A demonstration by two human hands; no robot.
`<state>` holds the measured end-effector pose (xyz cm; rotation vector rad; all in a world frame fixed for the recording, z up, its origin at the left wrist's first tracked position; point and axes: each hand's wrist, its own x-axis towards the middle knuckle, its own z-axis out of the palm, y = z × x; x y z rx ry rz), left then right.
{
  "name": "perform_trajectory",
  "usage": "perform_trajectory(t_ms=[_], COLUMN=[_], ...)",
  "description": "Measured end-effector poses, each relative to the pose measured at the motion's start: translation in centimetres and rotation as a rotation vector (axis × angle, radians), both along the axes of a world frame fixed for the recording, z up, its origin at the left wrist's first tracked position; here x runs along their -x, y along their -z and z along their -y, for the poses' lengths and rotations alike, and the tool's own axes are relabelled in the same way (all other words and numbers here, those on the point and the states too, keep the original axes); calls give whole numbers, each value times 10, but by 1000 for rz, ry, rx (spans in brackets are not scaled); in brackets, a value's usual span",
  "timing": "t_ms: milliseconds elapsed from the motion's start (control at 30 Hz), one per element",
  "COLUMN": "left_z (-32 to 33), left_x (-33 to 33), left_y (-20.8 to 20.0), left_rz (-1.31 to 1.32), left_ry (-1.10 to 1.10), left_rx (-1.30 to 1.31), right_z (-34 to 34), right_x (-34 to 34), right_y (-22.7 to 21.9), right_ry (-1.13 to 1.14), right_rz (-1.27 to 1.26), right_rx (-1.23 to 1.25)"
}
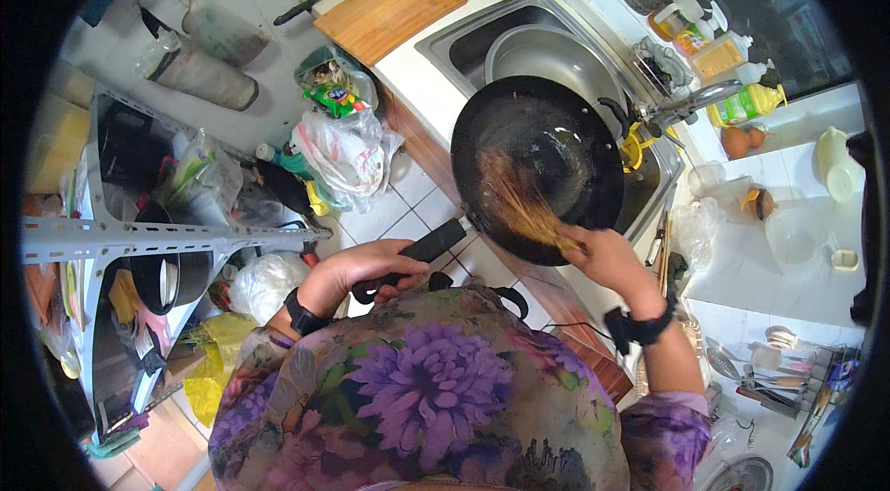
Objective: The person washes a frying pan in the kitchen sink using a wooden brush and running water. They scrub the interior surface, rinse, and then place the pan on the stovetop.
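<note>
While left hand (379, 267) grips wok handle (434, 241), right hand (598, 255) closed around brush (525, 211)

Print on the green packet (336, 100) is not legible.

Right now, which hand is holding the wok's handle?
The left hand grips the black handle; the right hand instead holds a straw-coloured brush inside the wok.

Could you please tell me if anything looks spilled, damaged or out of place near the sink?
Nothing stands out. The left hand grips the handle of the wok at the sink; the right hand holds the brush inside it.
</note>
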<state>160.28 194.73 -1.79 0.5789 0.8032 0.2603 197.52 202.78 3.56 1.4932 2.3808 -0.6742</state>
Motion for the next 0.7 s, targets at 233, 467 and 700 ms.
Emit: perform_trajectory(t_ms=[233, 467, 700], left_z=[3, 1, 0], left_x=[-3, -8, -7], left_y=[-6, 2, -9], left_rz=[0, -21, -23], left_ry=[-47, 8, 7], left_rx=[17, -52, -44], right_z=[-24, 38, -33], right_x=[10, 12, 55], right_y=[30, -5, 65], right_ry=[144, 117, 224], right_rz=[170, -102, 150], right_rx=[-281, -52, -383])
